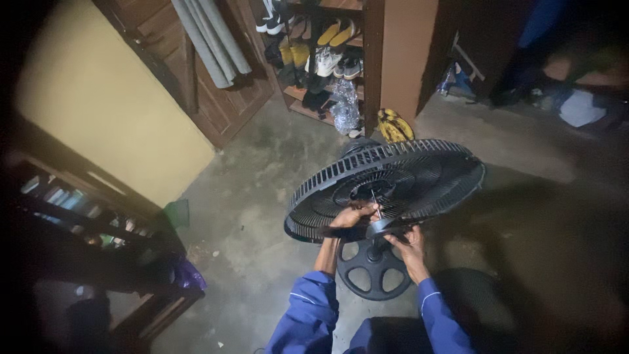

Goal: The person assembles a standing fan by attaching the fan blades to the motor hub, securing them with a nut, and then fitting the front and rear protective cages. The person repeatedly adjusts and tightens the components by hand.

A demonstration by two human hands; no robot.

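Observation:
A black round fan grille lies face up on a standing fan, its metal shaft poking up through the centre. My left hand rests on the grille's near part, fingers pinched by the shaft. My right hand grips the fan's motor housing just under the grille's near rim. Below them the fan's round black spoked base sits on the concrete floor. Both my sleeves are blue.
A wooden shoe rack with several shoes stands at the back, a clear plastic bag and yellow slippers at its foot. A wooden door and yellow wall are left. A dark shelf stands at near left.

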